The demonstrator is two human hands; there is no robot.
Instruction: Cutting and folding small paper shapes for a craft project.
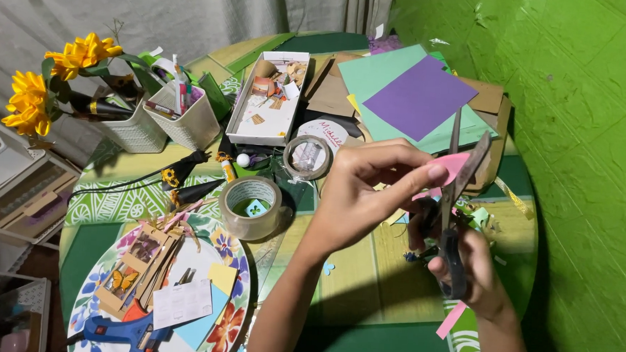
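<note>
My left hand (pixel 368 192) pinches a small pink piece of paper (pixel 454 163) between thumb and fingers, held up over the table. My right hand (pixel 464 263) grips black-handled scissors (pixel 460 189). Their blades point upward and are spread apart around the pink paper's edge. A pink paper strip (pixel 451 319) hangs below my right wrist.
A round table (pixel 364 284) carries tape rolls (pixel 252 207), a white box of scraps (pixel 267 96), coloured paper sheets (pixel 415 96), baskets with pens (pixel 182 114), yellow paper flowers (pixel 31 100), a floral plate (pixel 215 312) and a blue glue gun (pixel 120 333). A green wall (pixel 580 173) stands close on the right.
</note>
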